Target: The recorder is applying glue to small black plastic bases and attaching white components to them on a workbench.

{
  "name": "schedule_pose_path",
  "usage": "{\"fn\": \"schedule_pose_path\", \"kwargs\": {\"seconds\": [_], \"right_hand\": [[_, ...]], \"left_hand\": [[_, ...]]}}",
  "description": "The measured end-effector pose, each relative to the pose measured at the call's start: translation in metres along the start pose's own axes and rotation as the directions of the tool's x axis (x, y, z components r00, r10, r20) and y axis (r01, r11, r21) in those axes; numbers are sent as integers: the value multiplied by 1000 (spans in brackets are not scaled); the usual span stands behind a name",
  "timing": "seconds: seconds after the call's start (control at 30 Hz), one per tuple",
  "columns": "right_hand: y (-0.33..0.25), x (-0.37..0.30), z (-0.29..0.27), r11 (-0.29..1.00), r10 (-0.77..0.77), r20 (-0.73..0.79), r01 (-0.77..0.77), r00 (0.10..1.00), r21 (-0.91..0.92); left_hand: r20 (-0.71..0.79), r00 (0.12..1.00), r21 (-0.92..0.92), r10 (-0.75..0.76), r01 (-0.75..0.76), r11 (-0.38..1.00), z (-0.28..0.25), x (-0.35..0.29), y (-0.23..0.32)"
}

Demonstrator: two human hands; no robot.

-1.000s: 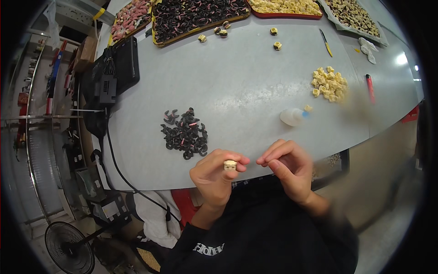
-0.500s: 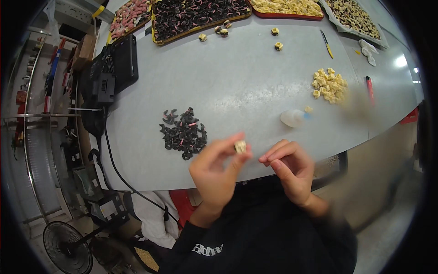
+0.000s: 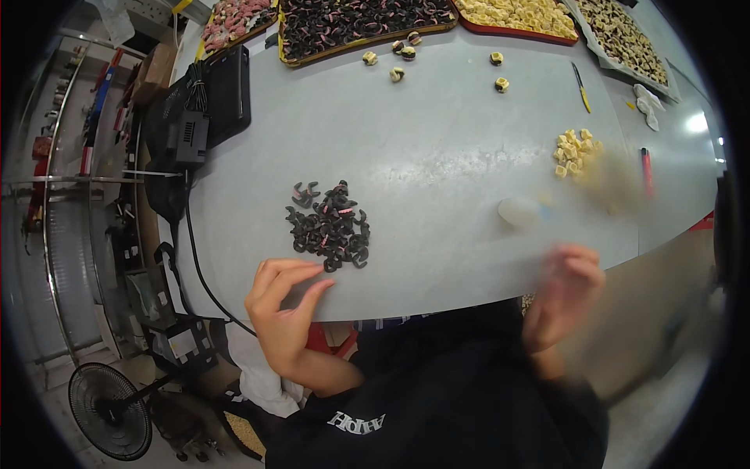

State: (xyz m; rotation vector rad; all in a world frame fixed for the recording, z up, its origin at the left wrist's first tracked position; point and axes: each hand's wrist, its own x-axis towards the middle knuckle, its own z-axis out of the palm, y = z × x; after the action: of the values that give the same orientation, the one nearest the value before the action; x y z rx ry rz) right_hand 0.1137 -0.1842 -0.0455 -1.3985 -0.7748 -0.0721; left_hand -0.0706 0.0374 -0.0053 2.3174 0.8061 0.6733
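My left hand is at the near edge of a pile of black curved pieces, some with pink stripes. Its thumb and fingers are apart, with nothing seen between them. The index fingertip is right beside the lowest black piece. My right hand is over the table's near edge at the right, smeared by motion, so its fingers do not read clearly. Beyond it lies a blurred whitish bottle. A pile of small pale-yellow hollow pieces lies farther off, partly behind a blurred patch.
Two-tone joined pieces lie scattered at the far side. Behind are trays of black pieces, yellow pieces and joined pieces. A yellow-handled blade, a red pen-like tool and a black laptop-like device lie on the table.
The two-tone piece has left my left hand, which moved left to the black pile. One more such piece lies among those at the far side. My right hand moved right.
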Motion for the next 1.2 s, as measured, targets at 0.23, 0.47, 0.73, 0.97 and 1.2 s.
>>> {"fn": "schedule_pose_path", "kwargs": {"seconds": [0.23,0.47,0.73,0.97,1.2], "right_hand": [[3,16,5,993,77,-118,-86,990,-77],[-6,34,11,937,213,101,-174,972,-303],[7,51,8,932,282,292,-188,914,-310],[0,62,14,712,561,338,-649,756,269],[13,61,13,678,603,145,-600,784,424]], "left_hand": [[-15,998,21,58,-58,998,12,0,-7],[-73,997,-160,25,-37,986,5,-5,-9],[-180,980,-782,83,-193,593,33,13,8],[139,989,-950,45,121,288,69,27,38],[444,896,-869,12,427,251,78,33,59]]}}
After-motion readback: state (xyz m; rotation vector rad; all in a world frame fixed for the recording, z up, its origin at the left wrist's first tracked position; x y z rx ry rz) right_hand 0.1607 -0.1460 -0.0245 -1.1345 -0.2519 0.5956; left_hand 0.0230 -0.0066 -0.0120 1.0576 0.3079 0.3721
